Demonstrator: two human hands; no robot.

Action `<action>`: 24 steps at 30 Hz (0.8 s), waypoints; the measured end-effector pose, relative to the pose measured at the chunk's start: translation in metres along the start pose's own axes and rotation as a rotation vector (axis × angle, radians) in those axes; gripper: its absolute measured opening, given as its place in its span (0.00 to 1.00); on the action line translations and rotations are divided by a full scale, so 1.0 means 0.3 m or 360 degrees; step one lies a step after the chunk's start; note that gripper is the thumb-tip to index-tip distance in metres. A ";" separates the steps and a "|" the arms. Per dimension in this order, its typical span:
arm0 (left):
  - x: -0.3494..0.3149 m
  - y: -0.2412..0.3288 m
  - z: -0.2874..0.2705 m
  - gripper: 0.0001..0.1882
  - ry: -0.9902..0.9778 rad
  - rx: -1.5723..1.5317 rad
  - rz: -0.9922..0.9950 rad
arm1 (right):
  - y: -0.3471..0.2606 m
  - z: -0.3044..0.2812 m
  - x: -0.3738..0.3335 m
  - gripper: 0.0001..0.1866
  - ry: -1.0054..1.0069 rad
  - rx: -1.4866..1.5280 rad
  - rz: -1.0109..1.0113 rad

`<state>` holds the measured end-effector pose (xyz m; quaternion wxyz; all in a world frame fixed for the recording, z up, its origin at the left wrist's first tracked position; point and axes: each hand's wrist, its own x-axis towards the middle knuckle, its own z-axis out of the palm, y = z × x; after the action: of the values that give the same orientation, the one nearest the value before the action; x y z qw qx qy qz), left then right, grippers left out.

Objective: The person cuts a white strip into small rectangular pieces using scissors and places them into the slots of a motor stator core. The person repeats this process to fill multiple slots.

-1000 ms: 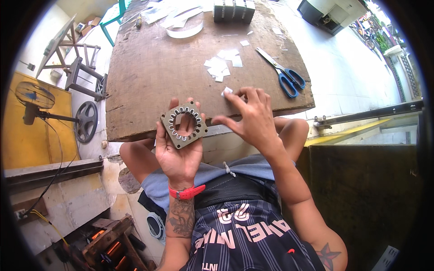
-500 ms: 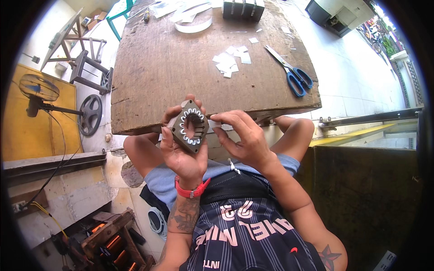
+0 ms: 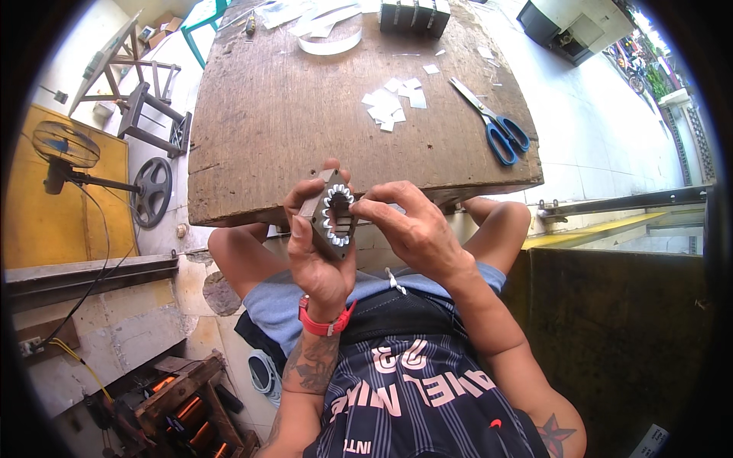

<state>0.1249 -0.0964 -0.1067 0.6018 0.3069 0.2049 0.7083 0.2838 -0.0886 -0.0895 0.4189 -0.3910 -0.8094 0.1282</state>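
Observation:
My left hand [image 3: 322,273] grips a metal stator core [image 3: 311,211] just in front of the table's near edge. White slot liners [image 3: 329,217] ring much of its central opening; on the lower right some slots look bare. With thumb and forefinger pinched together, my right hand [image 3: 420,235] meets the core's right side at the opening. Whatever lies between those fingertips is too small and hidden to make out. Beyond the hands, small white paper pieces [image 3: 393,101] lie in a loose pile on the table. Blue-handled scissors [image 3: 500,136] rest to their right, blades partly apart.
The wooden table [image 3: 267,137] carries a curled white strip [image 3: 330,46], loose sheets and a dark slotted metal block [image 3: 413,17] at its far side. To the left stand a fan [image 3: 65,149] and a wooden stool [image 3: 149,122]. A dark panel [image 3: 611,328] borders my right.
My right hand has moved left, bringing its pinched fingertips against the core's opening. My left hand has shifted slightly right and turned the core, so its face now appears narrower.

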 end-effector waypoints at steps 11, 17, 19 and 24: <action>0.001 0.011 0.007 0.28 0.0111 -0.0190 -0.0034 | -0.010 0.087 -0.048 0.23 0.0332 0.0274 0.0241; 0.010 0.021 -0.027 0.30 0.0293 -0.0566 -0.0235 | 0.050 0.048 -0.015 0.15 0.0128 -0.0162 0.0309; 0.015 0.024 -0.041 0.31 0.0261 -0.0770 -0.0320 | 0.132 0.026 0.044 0.12 0.0163 -0.0371 0.0635; 0.028 0.026 -0.059 0.35 0.0215 -0.1032 -0.0445 | 0.281 0.017 0.143 0.10 0.0287 -0.0702 0.0604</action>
<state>0.1065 -0.0882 -0.1128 0.7442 0.0215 0.0489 0.6658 0.3095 -0.0005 -0.1130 0.3627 -0.6266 -0.6898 -0.0099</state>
